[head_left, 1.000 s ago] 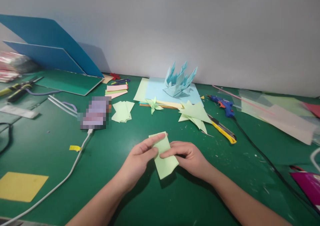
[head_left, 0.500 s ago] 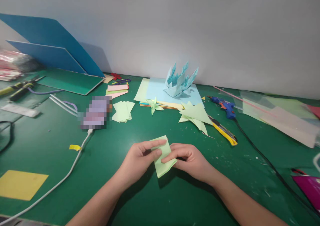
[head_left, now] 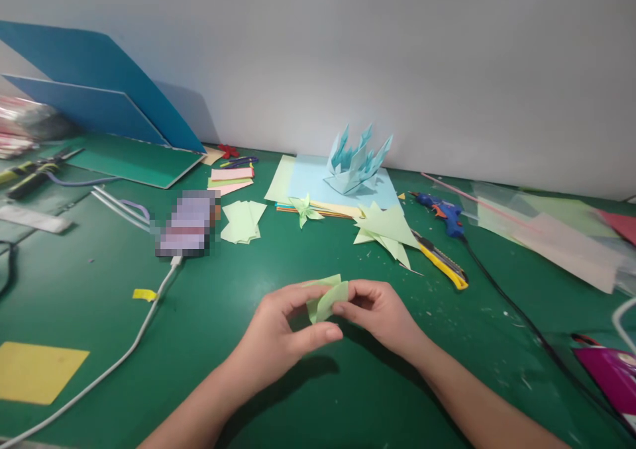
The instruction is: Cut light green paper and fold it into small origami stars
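Observation:
A small light green paper (head_left: 325, 298) is held just above the green mat (head_left: 233, 343), bent over into a curl. My left hand (head_left: 285, 333) grips its left side, thumb stretched out below it and fingers curled behind. My right hand (head_left: 380, 311) pinches its right edge with bent fingers. Most of the sheet is hidden between the two hands.
Behind lie green paper triangles (head_left: 385, 230), a yellow utility knife (head_left: 444, 261), a blue glue gun (head_left: 442, 212) with black cord, a blue origami crown (head_left: 355, 161) on paper sheets, a green paper stack (head_left: 242, 222), a phone (head_left: 186, 224) with white cable, a yellow sheet (head_left: 37, 371).
The green paper lay flatter between my hands before; now it is folded over and curled, and much less of it shows. My left thumb has come out below it.

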A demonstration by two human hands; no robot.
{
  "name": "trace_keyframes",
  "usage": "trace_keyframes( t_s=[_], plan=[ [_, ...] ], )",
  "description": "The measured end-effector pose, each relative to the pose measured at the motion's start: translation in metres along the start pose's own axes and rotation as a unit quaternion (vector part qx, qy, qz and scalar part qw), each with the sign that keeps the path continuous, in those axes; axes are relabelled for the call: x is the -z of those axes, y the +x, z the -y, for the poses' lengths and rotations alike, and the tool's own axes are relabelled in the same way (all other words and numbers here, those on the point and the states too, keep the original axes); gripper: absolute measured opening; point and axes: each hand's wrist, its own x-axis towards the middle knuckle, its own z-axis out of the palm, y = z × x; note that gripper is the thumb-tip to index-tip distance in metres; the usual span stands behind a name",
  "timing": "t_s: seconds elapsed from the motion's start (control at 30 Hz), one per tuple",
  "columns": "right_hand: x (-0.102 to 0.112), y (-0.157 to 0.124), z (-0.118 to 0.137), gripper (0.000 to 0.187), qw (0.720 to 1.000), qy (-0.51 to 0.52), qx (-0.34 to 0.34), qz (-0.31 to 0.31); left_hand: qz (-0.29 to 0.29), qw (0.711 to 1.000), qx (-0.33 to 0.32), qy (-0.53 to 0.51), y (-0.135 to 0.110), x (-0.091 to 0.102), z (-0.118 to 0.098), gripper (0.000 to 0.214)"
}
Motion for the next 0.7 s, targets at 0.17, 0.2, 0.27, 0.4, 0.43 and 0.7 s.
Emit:
trace_keyframes(
  t_s=[0.17,0.2,0.27,0.4,0.43,0.7],
  plan=[
    [-0.0056,0.0002,-0.0028,0.034,1.000,0.012,0.008,0.015,-0.040,0.988,-0.056,0.135,-0.0026,-0.0004,-0.0019,0.019],
    [-0.0064,0.0003,-0.0028,0.034,1.000,0.013,0.004,0.015,-0.042,0.986,-0.061,0.146,-0.0027,-0.0003,-0.0014,0.020],
    [-0.0071,0.0003,-0.0020,0.036,1.000,0.020,-0.002,0.004,-0.057,0.984,-0.056,0.160,-0.0026,-0.0001,0.0003,0.020],
    [-0.0061,0.0004,0.0015,0.036,0.999,0.040,0.021,-0.016,-0.072,0.981,-0.021,0.179,-0.0029,-0.0016,0.0043,0.030],
    [-0.0058,0.0004,0.0022,0.033,0.999,0.035,0.030,-0.015,-0.069,0.981,-0.014,0.183,-0.0031,-0.0024,0.0049,0.035],
    [-0.0046,0.0004,0.0028,0.024,0.995,0.024,0.084,-0.048,-0.065,0.989,0.038,0.124,0.0007,-0.0051,0.0070,0.028]
  ],
)
